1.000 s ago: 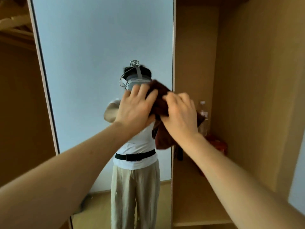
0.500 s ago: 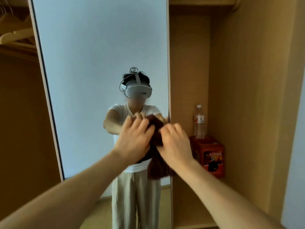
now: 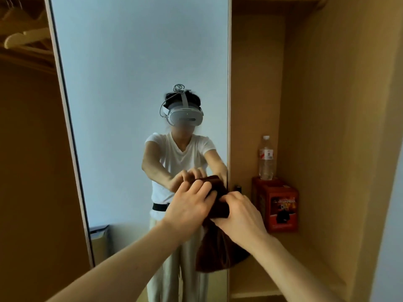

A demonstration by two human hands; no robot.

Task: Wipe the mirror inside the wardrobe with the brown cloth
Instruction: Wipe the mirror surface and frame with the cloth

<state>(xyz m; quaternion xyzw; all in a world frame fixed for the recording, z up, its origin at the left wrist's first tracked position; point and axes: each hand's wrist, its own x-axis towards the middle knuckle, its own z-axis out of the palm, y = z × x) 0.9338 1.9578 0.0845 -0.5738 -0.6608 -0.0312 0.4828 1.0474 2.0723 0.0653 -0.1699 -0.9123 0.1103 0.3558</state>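
The dark brown cloth (image 3: 219, 249) is bunched between both of my hands, right at the right edge of the tall wardrobe mirror (image 3: 130, 62), a little below its middle. Its upper fold sits against the glass, where the reflected hands meet it. The rest hangs down in a loose bundle across the mirror's edge.

My left hand (image 3: 189, 208) lies on the fold from the left. Its fingers are curled over the top and clasp the fabric. My right hand (image 3: 239, 214) grips from the right, knuckles up, with the fingers tucked in and pinching the cloth, so neither hand is spread wide. The two hands are close together, almost touching over the cloth.

The glass shows my reflection: a white T-shirt, pale trousers and a grey headset.

Just right of the mirror is an open compartment of the light wooden wardrobe (image 3: 327, 105). On its shelf (image 3: 272, 277), in the back corner, a red printed cardboard box (image 3: 277, 205) carries an upright clear plastic bottle (image 3: 266, 158). Pale wooden hangers (image 3: 24, 38) hang at the upper left.
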